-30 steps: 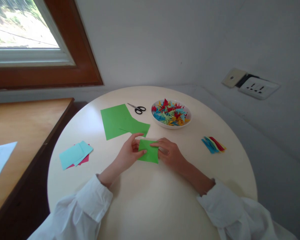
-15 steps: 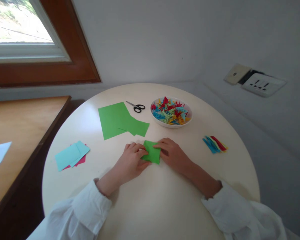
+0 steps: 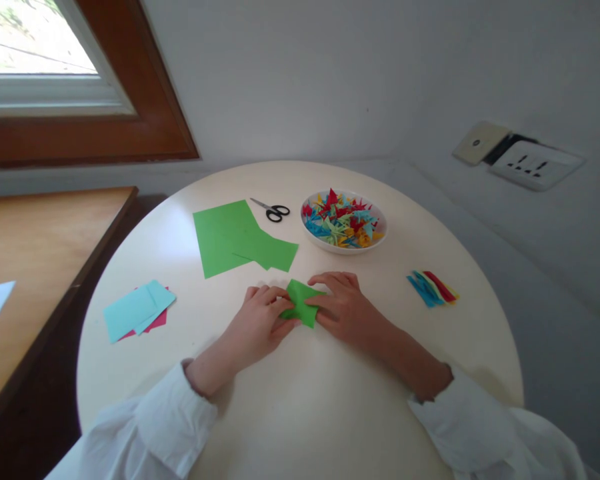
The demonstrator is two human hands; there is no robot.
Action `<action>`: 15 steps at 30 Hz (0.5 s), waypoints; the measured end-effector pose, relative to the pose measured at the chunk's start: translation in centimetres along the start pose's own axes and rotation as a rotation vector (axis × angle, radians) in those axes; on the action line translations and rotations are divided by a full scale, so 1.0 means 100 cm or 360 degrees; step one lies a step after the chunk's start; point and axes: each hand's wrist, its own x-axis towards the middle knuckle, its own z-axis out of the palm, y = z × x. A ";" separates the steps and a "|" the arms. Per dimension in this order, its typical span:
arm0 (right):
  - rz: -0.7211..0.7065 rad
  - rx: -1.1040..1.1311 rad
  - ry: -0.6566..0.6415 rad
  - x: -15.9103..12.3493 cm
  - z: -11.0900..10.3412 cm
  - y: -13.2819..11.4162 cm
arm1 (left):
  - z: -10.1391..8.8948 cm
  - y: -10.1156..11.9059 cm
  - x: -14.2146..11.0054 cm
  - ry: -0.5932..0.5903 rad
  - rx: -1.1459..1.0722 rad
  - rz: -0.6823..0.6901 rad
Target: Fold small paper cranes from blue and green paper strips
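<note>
A small green square of paper (image 3: 303, 301) lies between my two hands near the middle of the round table. My left hand (image 3: 265, 313) pinches its left edge, thumb below and fingers curled on top. On the opposite side, my right hand (image 3: 344, 303) grips the right edge between thumb and fingers. The paper looks slightly turned, with one corner pointing towards me. Fingers cover both its side edges, so any fold there is hidden. Just beyond the hands are larger green paper sheets (image 3: 225, 237), overlapping one another.
Scissors (image 3: 274, 211) with black handles lie behind the green sheets. A white bowl (image 3: 345, 251) holds many colourful folded paper pieces. Light blue paper (image 3: 133, 310) overlaps red paper (image 3: 157, 321) at left. Coloured paper strips (image 3: 433, 288) rest at right on the white table (image 3: 290, 413).
The small green paper has turned slightly between my hands. My right hand has shifted its fingers along the right edge, its index finger now lifted. The view has moved a little.
</note>
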 end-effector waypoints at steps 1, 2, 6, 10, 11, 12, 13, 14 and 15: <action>0.0002 0.0001 -0.0015 0.000 0.000 0.000 | -0.001 0.000 0.000 0.0002 -0.0005 0.0000; 0.0007 0.0002 -0.0025 0.000 0.000 0.000 | -0.001 0.000 0.000 0.0007 0.0001 -0.0005; 0.0032 0.0002 -0.0054 0.001 0.000 0.001 | -0.002 -0.001 0.000 0.0030 0.0139 -0.0056; 0.0046 0.0055 -0.0068 0.002 0.001 0.002 | 0.001 -0.002 0.002 0.0052 0.0151 -0.0127; 0.0055 0.0075 -0.0070 0.002 0.002 0.002 | 0.002 -0.002 0.002 0.0057 0.0122 -0.0144; 0.0068 0.0096 -0.0071 0.002 0.002 0.002 | 0.002 -0.002 0.002 0.0064 0.0084 -0.0158; 0.0087 0.0117 -0.0070 0.002 0.003 0.002 | 0.003 -0.001 0.003 0.0070 0.0039 -0.0169; 0.0112 0.0136 -0.0070 0.002 0.003 0.002 | 0.004 0.000 0.003 0.0074 -0.0013 -0.0179; 0.0143 0.0155 -0.0069 0.002 0.003 0.001 | 0.004 0.001 0.003 0.0077 -0.0068 -0.0189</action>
